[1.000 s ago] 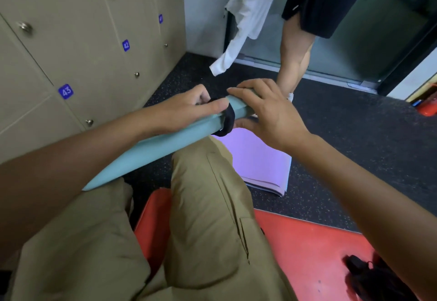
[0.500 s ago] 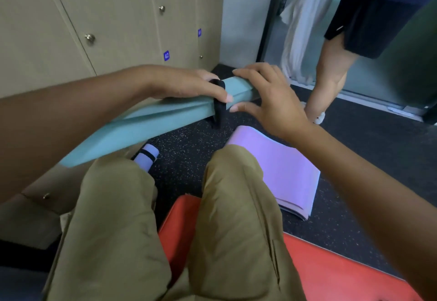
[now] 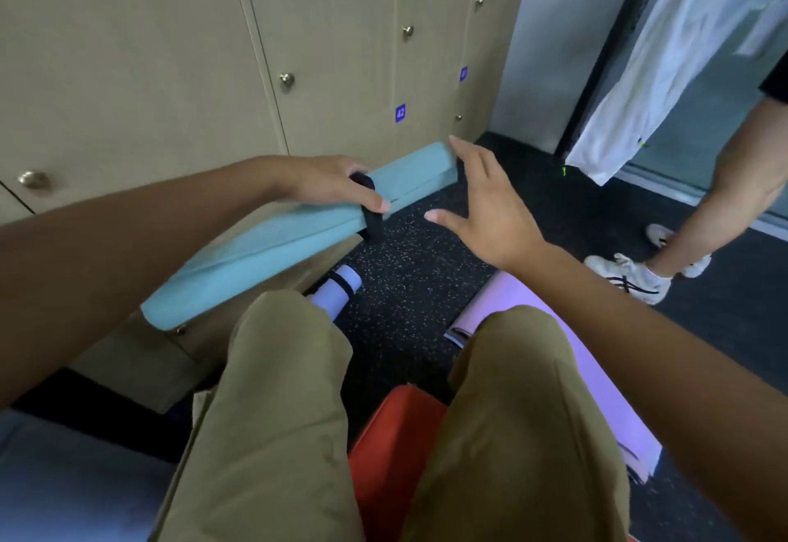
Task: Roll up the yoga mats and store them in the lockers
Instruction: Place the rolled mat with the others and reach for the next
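The left hand is curling its fingers over a rolled teal yoga mat, thumb lying along the black strap that is wrapping it. The right hand is hovering just off the roll's far end, fingers spread, touching nothing. The roll is running from near the left thigh up and right toward the closed beige lockers. A strapped lavender roll is lying below it on the speckled floor, and a flat lavender mat is lying to the right.

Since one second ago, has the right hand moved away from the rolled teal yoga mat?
Yes. The right hand has let go and hovers open beside the rolled teal yoga mat.
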`<state>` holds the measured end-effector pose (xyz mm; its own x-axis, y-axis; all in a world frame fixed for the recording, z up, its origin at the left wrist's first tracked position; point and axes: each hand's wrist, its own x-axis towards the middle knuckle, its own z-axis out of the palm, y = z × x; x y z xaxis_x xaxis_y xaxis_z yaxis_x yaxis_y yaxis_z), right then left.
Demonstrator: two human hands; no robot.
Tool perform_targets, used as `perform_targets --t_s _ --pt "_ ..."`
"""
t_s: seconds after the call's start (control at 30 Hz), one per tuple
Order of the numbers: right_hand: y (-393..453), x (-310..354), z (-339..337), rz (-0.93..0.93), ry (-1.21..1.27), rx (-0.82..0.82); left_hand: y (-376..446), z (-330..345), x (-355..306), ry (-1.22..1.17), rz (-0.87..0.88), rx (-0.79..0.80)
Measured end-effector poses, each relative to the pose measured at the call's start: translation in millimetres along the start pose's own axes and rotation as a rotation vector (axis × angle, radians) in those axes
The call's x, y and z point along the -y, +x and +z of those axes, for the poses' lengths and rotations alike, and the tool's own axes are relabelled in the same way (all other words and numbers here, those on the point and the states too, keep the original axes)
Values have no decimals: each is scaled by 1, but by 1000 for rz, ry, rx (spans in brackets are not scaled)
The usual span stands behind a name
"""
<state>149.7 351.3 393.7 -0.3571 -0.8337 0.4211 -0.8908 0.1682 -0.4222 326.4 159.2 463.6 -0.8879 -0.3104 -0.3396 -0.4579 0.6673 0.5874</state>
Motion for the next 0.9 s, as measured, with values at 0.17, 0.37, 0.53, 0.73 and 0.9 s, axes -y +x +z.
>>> perform_targets --t_s 0.17,0.37,0.53,0.73,0.9 --pt "13 -28 45 86 -63 238 32 2 69 17 -157 -20" --pt "26 -62 106 148 -74 481 70 25 148 -88 -218 -7" --pt "37 -85 148 181 -81 601 101 29 196 93 -184 -44" --pt "57 -112 196 229 -109 750 145 41 248 44 -167 -88" --pt "72 -139 228 272 -127 824 182 66 300 11 -146 -100"
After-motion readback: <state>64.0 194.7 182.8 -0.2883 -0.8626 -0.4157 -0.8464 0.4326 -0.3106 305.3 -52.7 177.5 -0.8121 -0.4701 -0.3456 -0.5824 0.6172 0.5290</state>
